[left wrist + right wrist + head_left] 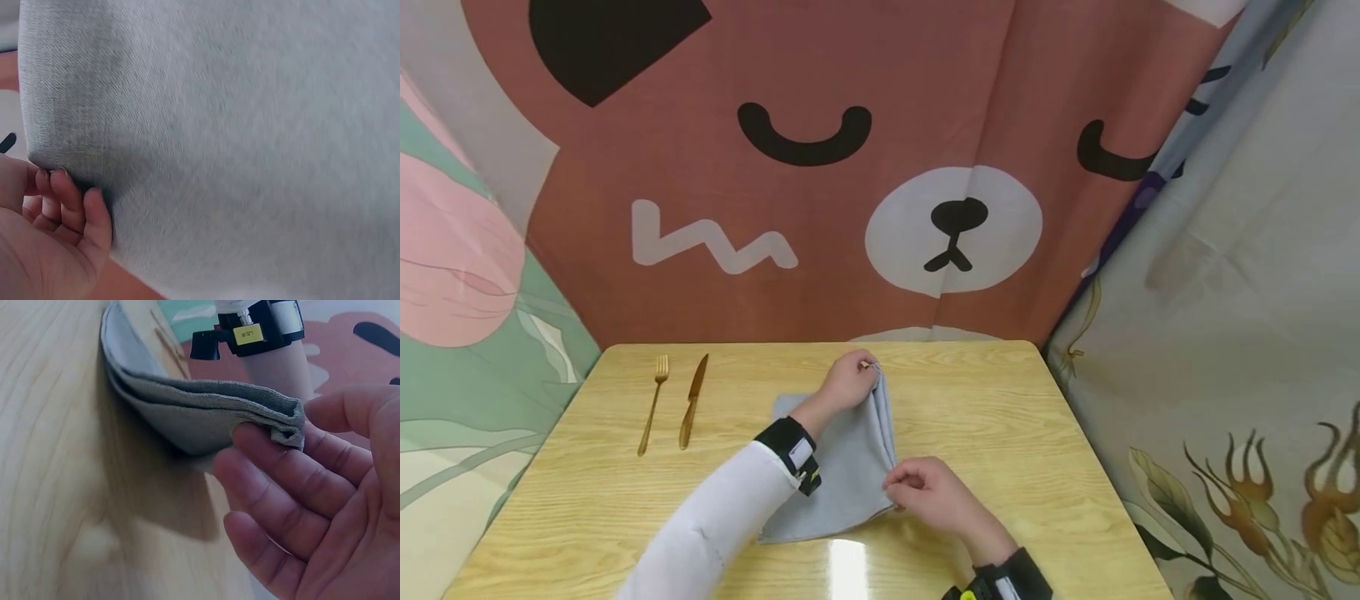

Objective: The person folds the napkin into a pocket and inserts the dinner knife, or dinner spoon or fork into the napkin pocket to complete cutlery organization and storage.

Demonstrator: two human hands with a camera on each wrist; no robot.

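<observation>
A grey cloth napkin [850, 475], folded in layers, lies partly on the wooden table with its right side lifted. My left hand [850, 379] pinches its far right corner; in the left wrist view the fingers [94, 219] curl at the cloth's edge. My right hand [932, 492] pinches the near right corner. Seen from the right wrist, the stacked folds [212, 400] end between thumb and fingertips [256, 440], and the napkin's raised edge casts a shadow on the wood.
A gold fork [657, 404] and a gold knife [694, 402] lie side by side on the left of the table [1000, 417]. Behind stands a curtain [820, 308] with a bear print; patterned cloth hangs at both sides.
</observation>
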